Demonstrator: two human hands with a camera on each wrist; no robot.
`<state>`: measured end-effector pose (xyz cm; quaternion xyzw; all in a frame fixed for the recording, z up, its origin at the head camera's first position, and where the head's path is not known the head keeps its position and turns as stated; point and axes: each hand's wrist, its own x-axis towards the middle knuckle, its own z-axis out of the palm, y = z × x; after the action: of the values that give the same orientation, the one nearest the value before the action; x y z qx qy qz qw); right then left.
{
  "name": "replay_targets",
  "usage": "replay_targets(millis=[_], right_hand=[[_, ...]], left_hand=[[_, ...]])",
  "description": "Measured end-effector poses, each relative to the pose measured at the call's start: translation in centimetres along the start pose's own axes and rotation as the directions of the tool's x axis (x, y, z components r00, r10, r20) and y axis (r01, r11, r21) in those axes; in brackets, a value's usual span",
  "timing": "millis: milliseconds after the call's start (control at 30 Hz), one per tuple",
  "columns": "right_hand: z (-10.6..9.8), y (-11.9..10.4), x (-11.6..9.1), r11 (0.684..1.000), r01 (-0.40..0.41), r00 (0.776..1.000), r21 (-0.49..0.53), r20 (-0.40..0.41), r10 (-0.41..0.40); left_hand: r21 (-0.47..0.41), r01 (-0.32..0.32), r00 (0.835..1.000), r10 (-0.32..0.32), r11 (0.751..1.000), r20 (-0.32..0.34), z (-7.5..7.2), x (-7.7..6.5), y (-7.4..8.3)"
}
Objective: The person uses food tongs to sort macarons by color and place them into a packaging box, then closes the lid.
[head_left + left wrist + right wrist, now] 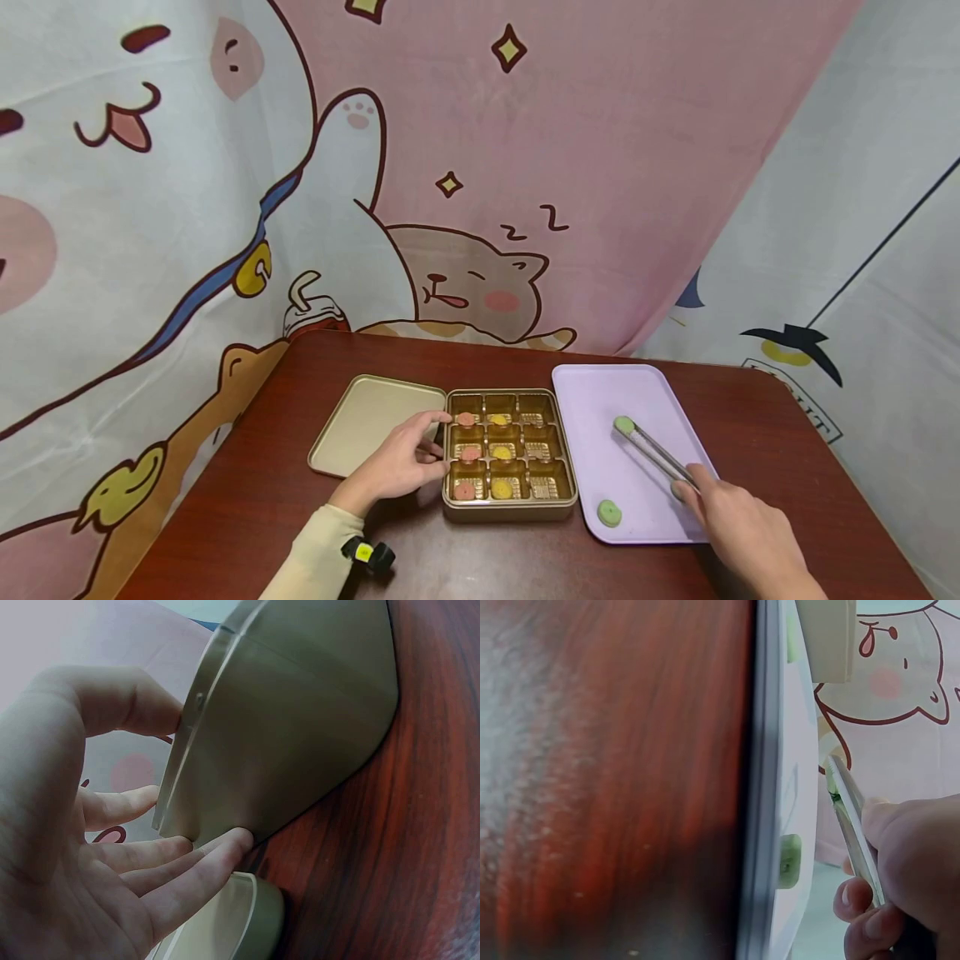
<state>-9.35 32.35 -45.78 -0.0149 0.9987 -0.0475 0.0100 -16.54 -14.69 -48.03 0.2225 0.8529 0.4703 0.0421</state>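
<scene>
In the head view my right hand [750,525] grips metal tongs [660,454] above the lilac tray [600,392]. A round green cookie [624,425] sits between the tong tips, and the right wrist view shows the tongs [851,825] pinching it off the tray. Another green cookie [609,513] lies at the tray's near left; a third [678,490] is partly covered by the right hand. My left hand [401,458] touches the left side of a gold tin [510,514], its fingertips against rim and wall. Pink cookies [465,490] fill the tin's left column, yellow cookies [501,488] the middle one.
Left of the tin a gold lid [367,425] lies flat on the dark red wooden table [465,567], partly behind my left hand. The tin's right column [543,487] shows bare compartments. A cartoon-printed cloth [637,167] hangs behind the table.
</scene>
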Motion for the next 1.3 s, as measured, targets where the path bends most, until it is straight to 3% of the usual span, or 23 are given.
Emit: replay_targets(millis=[633,1000,1300], right_hand=[[-1.5,-1.6,-0.9,0.993,0.113,0.979,-0.031,-0.165,-0.117],[-1.6,-3.2,-1.6,0.991,0.13,0.981,-0.029,-0.144,-0.133],[-0.8,-4.4,-2.6,0.978,0.204,0.954,-0.031,-0.217,-0.206]], left_hand=[[-0.026,-0.01,1.0,0.01,1.0,0.001,0.0,-0.1,-0.1],[-0.024,0.009,1.0,-0.009,1.0,0.007,-0.1,-0.1,0.0],[-0.003,0.008,1.0,-0.008,1.0,0.002,0.0,-0.1,0.0]])
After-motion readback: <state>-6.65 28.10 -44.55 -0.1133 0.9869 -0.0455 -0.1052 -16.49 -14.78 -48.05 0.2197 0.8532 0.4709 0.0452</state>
